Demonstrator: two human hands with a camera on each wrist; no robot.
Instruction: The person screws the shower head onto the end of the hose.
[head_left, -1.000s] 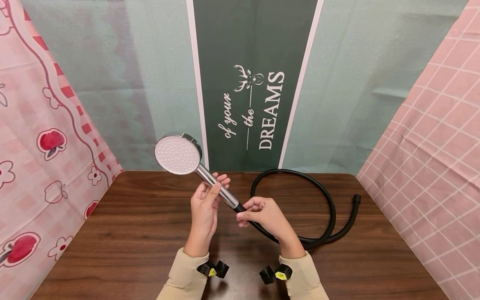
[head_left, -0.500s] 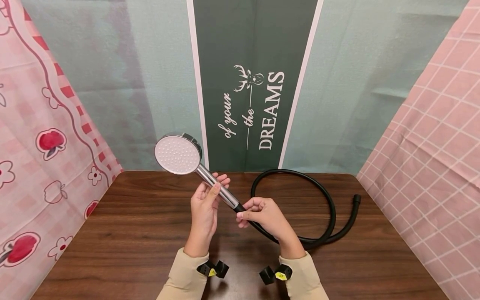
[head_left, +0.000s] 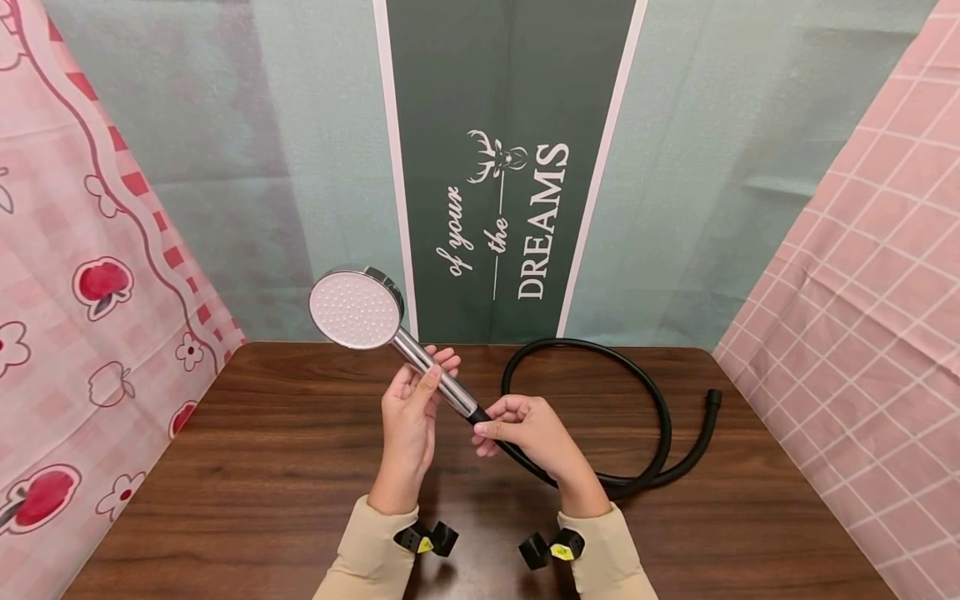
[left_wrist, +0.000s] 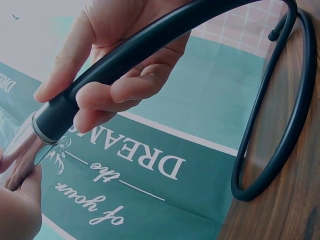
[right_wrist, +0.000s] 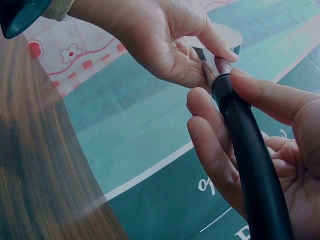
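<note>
A chrome shower head with a white nozzle face is held tilted above the table, its face up and to the left. My left hand grips its handle between thumb and fingers. At the handle's lower end, the black hose meets the chrome, its black end collar against the rim. My right hand pinches that collar with thumb and fingertips. In the right wrist view, the hose runs back across the right palm. Whether the collar is threaded on cannot be told.
The rest of the hose loops on the brown wooden table, its free end at the right. Green fabric with white lettering hangs behind. Pink cloths stand at the left and right. Each wrist wears a small black camera.
</note>
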